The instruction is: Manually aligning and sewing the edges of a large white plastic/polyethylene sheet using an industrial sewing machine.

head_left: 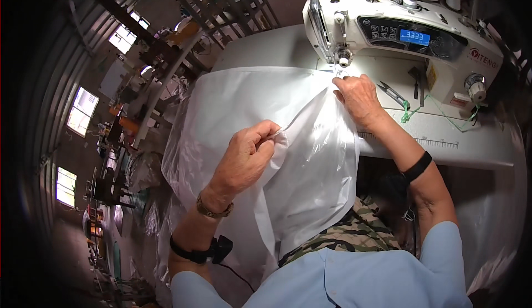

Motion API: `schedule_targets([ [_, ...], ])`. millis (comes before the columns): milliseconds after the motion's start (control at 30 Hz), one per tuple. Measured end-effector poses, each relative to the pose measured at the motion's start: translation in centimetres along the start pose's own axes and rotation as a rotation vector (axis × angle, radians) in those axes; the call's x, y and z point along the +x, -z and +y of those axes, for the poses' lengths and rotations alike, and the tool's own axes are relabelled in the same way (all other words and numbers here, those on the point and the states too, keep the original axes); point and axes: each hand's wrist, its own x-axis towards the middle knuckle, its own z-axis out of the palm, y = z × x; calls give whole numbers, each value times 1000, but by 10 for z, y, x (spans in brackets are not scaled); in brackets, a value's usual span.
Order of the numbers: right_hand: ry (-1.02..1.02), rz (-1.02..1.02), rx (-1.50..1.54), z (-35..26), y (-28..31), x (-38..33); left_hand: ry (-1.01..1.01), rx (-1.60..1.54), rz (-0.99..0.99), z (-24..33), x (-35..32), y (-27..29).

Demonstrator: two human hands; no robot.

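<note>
A large white translucent plastic sheet (244, 94) spreads over the machine table and hangs down over my lap. My left hand (244, 155) pinches a folded edge of it, left of the middle. My right hand (360, 97) is closed on the sheet's far corner, right at the needle area of a white sewing machine (338, 36). Bright lamp light falls on the spot by the right fingertips, and the needle and presser foot are partly hidden there. Between the two hands the sheet's edge runs in a slanting line.
Thread snips (394, 94) lie on the table right of my right hand, beside a dark slim tool (415, 83). Green thread (407, 113) trails there toward the machine's handwheel (475, 86). A ruler scale (438, 143) marks the table's front part. A metal rack (227, 8) stands behind, with clutter at the left.
</note>
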Motion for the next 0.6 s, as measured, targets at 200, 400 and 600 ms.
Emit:
schedule_targets([
  [200, 27, 45, -173, 17, -30, 8, -79, -35, 116, 4, 13, -9],
  [400, 106, 32, -121, 30, -27, 10, -69, -188, 64, 19, 23, -19],
  [600, -25, -112, 38, 41, -11, 4, -46, -303, -69, 17, 16, -53],
])
